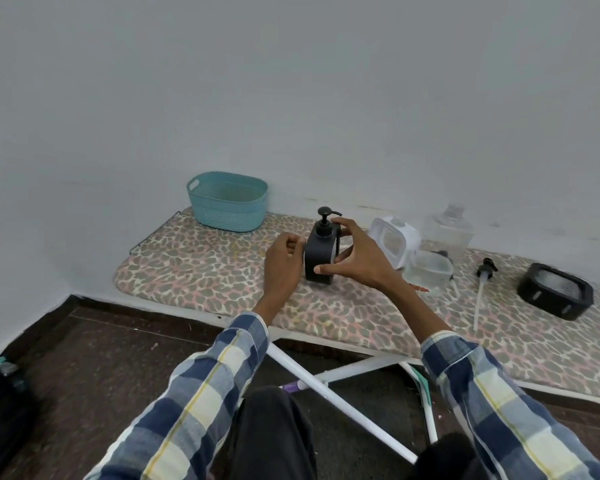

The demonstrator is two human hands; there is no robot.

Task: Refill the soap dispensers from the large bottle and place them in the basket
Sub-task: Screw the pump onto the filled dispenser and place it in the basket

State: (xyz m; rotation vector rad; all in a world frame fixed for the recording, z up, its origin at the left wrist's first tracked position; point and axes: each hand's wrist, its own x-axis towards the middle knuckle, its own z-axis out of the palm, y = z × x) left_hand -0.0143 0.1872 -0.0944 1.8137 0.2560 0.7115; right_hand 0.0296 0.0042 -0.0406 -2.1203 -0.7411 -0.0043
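A black soap dispenser [320, 252] with its pump on stands upright on the leopard-print board [201, 268]. My right hand [355, 258] wraps its right side, thumb in front and fingers near the top. My left hand [283, 263] rests against its left side. A teal basket [227, 201] sits at the back left and looks empty. A white dispenser [394, 241] leans behind my right hand. The large clear bottle [448, 230] stands uncapped by the wall. A second black dispenser [555, 295] lies at the right, beside a loose pump [483, 289].
A small clear container [428, 271] sits right of my right wrist. The board's white metal legs [340, 379] cross below its near edge above a dark floor. A dark bag [4, 410] sits at the lower left. A wall runs close behind the board.
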